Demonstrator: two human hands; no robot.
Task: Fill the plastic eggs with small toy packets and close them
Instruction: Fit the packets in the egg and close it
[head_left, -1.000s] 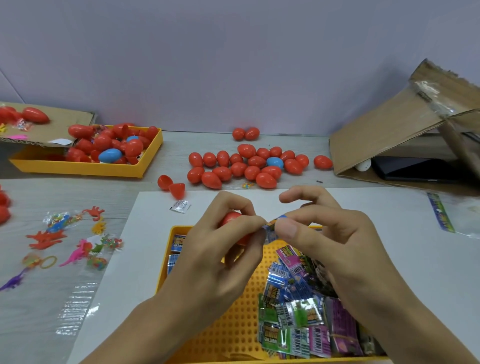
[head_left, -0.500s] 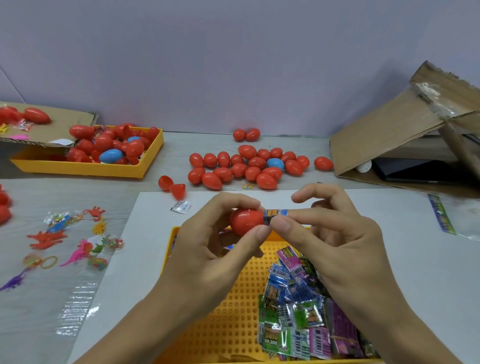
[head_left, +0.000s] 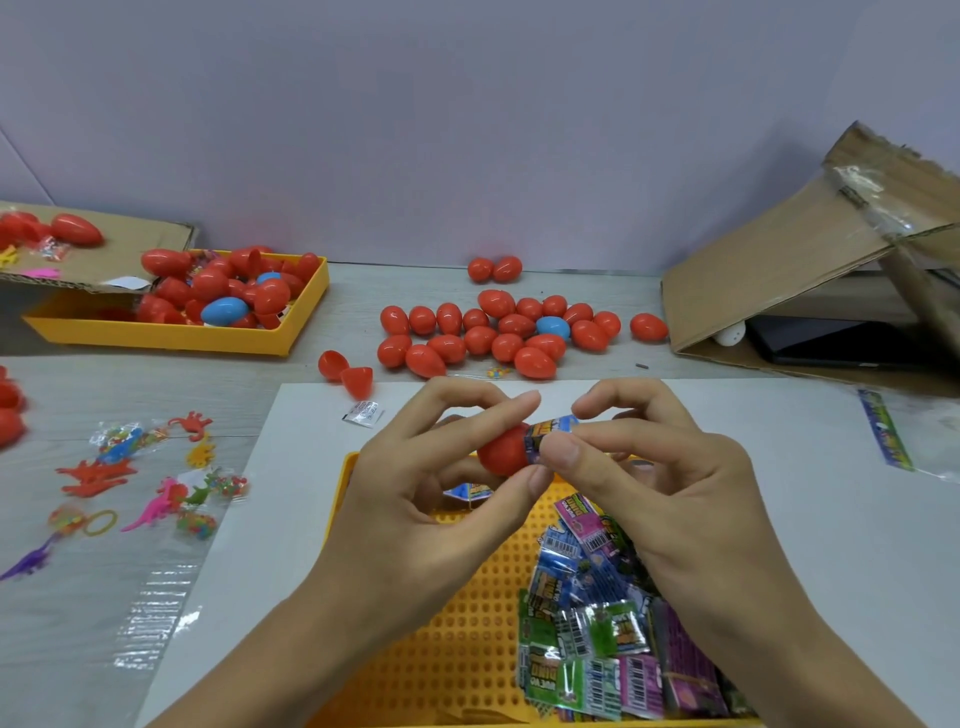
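Above the yellow tray (head_left: 405, 597), her left hand (head_left: 431, 499) grips a red egg half (head_left: 503, 451) while right hand (head_left: 649, 483) fingers pinch a rolled packet (head_left: 550, 435) into it; next, probably the other half.

Surface: pale wood-grain table (head_left: 332, 519).
Below the fingers (head_left: 514, 405): white sheet (head_left: 810, 519) bearing an orange pegboard tray (head_left: 457, 623).
Beyond the fingers: closed plastic eggs (head_left: 498, 332).
Left of them: loose toy dinosaurs (head_left: 98, 475), second orange tray (head_left: 171, 338).
Right: cardboard box (head_left: 779, 270).
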